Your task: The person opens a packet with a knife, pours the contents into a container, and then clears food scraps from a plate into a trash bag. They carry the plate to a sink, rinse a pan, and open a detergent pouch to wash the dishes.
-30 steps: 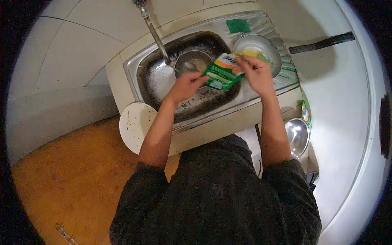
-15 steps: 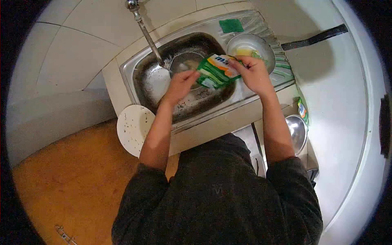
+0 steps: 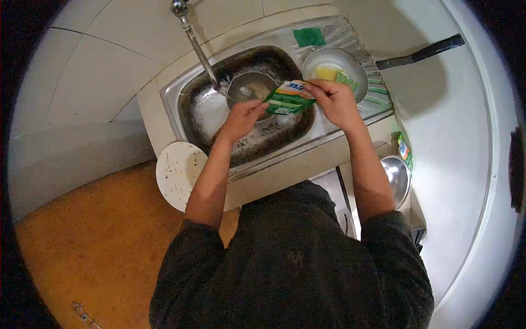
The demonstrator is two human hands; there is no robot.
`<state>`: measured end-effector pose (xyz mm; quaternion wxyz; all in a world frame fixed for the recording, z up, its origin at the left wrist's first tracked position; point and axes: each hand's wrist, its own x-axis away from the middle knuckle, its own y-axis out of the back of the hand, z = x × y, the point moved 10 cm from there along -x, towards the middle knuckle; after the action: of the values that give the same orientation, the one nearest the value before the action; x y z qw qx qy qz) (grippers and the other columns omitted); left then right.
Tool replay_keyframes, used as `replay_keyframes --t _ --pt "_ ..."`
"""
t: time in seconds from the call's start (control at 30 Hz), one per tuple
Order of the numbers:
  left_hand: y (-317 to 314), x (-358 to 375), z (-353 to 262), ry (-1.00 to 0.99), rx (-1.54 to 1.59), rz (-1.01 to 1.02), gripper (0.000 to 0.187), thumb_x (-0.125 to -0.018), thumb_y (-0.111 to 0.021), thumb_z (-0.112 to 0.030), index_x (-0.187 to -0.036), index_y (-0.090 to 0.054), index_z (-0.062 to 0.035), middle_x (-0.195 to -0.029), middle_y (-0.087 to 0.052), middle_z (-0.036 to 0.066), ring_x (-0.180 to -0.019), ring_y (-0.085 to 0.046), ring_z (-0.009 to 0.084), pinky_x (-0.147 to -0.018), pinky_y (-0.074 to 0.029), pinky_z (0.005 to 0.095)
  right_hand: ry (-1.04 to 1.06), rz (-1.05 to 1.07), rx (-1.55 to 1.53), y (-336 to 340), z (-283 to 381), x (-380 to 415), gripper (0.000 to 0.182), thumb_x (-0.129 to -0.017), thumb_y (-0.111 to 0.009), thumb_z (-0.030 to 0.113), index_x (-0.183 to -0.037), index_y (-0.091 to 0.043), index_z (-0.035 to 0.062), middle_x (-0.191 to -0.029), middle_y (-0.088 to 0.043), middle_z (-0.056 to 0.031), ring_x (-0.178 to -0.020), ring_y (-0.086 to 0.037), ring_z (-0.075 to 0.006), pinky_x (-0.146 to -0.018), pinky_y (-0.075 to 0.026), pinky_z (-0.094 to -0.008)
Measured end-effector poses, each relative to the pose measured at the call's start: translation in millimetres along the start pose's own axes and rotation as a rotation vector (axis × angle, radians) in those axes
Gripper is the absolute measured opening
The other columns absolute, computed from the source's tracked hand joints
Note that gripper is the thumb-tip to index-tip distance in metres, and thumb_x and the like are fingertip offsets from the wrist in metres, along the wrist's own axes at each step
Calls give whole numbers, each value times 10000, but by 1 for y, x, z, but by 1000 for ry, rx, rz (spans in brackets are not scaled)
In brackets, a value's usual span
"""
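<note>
A green, white and orange plastic packet (image 3: 289,100) is stretched between my two hands over the sink basin (image 3: 200,118). My left hand (image 3: 243,119) pinches its left end, and my right hand (image 3: 334,103) grips the upper right end between thumb and fingers. Part of the printing is covered by the right-hand fingers. Behind the packet, a round metal bowl (image 3: 241,82) with cloudy liquid sits in the basin under the tap. Close beyond my right hand, a metal bowl (image 3: 312,59) on the drainboard holds a yellow sponge (image 3: 324,74) and a green-and-white piece (image 3: 346,81).
A metal tap (image 3: 198,49) reaches over the basin. On the drainboard's back edge lies a green scouring pad (image 3: 309,37). A white plate (image 3: 178,174) with dark specks rests at the counter's left corner. Lower right are another steel bowl (image 3: 397,178) and a similar packet (image 3: 404,149).
The packet has tilted, so its printed face looks flatter and narrower. My right hand has moved slightly left and down; both hands keep their hold on the packet.
</note>
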<state>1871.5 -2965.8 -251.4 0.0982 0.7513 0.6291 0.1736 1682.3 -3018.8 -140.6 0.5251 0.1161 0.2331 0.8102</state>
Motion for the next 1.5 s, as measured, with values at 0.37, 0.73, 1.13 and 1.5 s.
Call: replay_keyframes --t 0.37,0.73,1.13,1.5 --pt "-42 -64 -71 72 -38 68 305 -914 -579 -287 -998 -667 -7 -824 -665 69 -706 -602 139 -648 -491 282 -512 -302 -138 72 -109 40 309 -875 -652 283 -858 -671 -25 -671 -589 26 -570 -455 -32 -515 -347 -213" --pt "-62 -81 -45 411 316 103 300 -845 -669 -216 -1068 -592 -32 -888 -628 69 -731 -604 165 -613 -501 283 -984 14 -572 47 -187 53 291 -838 -640 153 -1040 -552 -37 -804 -649 -128 -620 -661 -190 -351 -441 -243" --pt "-33 -82 -99 132 270 213 303 -803 -613 -56 -1100 -627 6 -921 -655 112 -764 -656 195 -707 -522 284 -941 -11 -808 28 -156 47 243 -850 -611 127 -1040 -546 -8 -905 -639 -121 -705 -648 -147 -601 -569 -248" --pt "-10 -111 -143 -559 -385 -160 219 -795 -703 -208 -947 -704 -50 -751 -618 116 -679 -595 218 -660 -478 328 -713 -59 -988 58 -136 27 370 -904 -612 287 -1163 -558 28 -973 -659 -80 -776 -630 -118 -671 -521 -207"
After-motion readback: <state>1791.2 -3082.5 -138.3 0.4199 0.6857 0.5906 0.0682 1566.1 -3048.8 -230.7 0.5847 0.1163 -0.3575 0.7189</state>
